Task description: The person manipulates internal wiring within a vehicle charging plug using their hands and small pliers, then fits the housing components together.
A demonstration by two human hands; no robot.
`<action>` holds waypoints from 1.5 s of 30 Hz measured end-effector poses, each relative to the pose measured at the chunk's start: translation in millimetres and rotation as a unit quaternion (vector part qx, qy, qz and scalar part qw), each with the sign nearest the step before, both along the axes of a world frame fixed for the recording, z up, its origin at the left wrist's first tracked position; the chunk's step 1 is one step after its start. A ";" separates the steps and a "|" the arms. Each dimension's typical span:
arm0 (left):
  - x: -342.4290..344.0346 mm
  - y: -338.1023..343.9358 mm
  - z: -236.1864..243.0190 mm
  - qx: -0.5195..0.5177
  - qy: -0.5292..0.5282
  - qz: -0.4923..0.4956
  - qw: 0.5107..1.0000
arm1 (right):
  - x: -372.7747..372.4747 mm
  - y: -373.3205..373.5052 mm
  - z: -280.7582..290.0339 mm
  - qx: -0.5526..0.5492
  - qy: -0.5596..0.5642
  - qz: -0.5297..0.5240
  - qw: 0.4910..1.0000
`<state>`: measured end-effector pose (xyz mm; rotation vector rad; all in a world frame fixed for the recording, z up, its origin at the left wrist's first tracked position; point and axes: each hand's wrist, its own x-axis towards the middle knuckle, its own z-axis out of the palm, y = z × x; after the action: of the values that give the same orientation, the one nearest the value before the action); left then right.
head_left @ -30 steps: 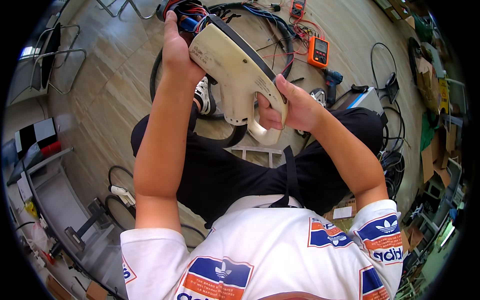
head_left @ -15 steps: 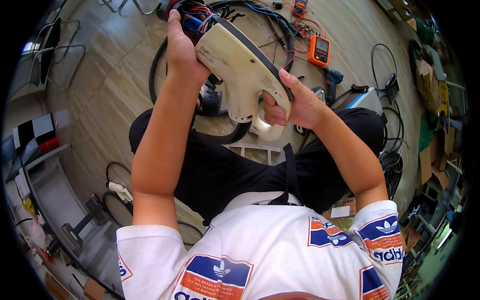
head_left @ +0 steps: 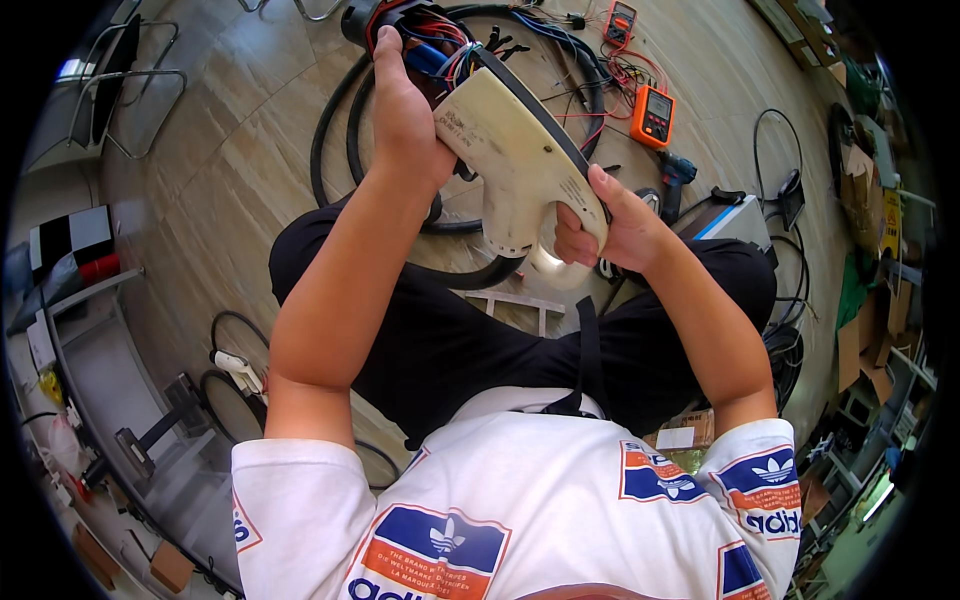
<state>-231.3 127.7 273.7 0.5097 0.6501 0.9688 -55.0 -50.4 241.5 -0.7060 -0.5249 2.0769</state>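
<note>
A cream-coloured EV charging gun (head_left: 520,165) is held up over my crossed legs, its body slanting from upper left to lower right. My left hand (head_left: 410,125) is wrapped round its front end, thumb up by the black round connector head (head_left: 368,22). The head sits apart from the cream shell, and coloured wires (head_left: 462,62) show in the gap. My right hand (head_left: 622,225) is closed on the looped rear handle, fingers through the opening and thumb on top. A thick black cable (head_left: 470,277) leaves the bottom of the grip. The left fingers are mostly hidden.
Beyond the gun, coils of black cable (head_left: 318,150) lie on the tiled floor. An orange multimeter (head_left: 653,116), a red one (head_left: 620,22) and a blue cordless drill (head_left: 678,172) lie at the right. Cartons (head_left: 855,325) line the right side; a metal-framed chair (head_left: 125,85) stands far left.
Both hands have carried the charging gun slightly right and down in the picture. The surroundings have also shifted a little. Both grips look the same.
</note>
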 end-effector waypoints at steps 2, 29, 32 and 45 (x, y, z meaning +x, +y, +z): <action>2.1 -7.6 8.3 -0.006 -0.007 0.013 1.000 | -0.2 -1.6 0.0 0.010 -0.007 0.004 1.000; -11.8 -8.2 -83.6 0.052 0.475 -0.071 0.875 | 23.4 37.4 -55.2 -0.037 -0.500 -0.125 0.856; -66.4 -46.4 -141.0 0.127 0.651 -0.184 0.726 | 24.2 63.9 -58.2 -0.034 -0.549 -0.153 0.821; -31.4 -79.2 -249.8 0.273 0.729 -0.128 0.614 | 28.7 76.1 16.8 0.058 -0.584 -0.315 0.746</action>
<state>-262.7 48.5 23.8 1.9827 1.6721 0.2269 -26.3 25.7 258.3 -1.8043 -0.8944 0.7544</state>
